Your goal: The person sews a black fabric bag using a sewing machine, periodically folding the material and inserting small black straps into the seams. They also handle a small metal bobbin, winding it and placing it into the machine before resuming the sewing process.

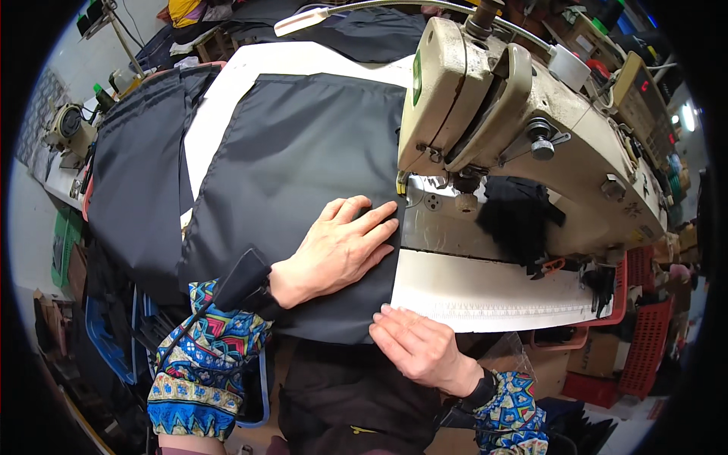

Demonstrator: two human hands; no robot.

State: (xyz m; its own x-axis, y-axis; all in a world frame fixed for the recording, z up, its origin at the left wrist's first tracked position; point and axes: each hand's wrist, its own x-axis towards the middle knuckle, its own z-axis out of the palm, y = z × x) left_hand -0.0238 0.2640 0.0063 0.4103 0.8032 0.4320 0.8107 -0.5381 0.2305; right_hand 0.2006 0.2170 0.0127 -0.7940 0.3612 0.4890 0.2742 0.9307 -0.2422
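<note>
A black fabric panel (303, 144) lies flat over the white sewing table, its right edge running under the needle area of a beige sewing machine (447, 98). My left hand (337, 246) rests flat on the panel with fingers stretched toward that edge, just in front of the presser foot. Nearer to me, my right hand (421, 345) has its fingers pressed together on the panel's front right corner, pinching the cloth there. Whether the needle is in the fabric cannot be made out.
More black fabric (144, 159) hangs over the table's left side. A printed ruler (493, 309) runs along the front edge at right. Black scraps (523, 216) lie under the machine arm. Red baskets (644, 349) stand at right, a blue basket (110, 341) below left.
</note>
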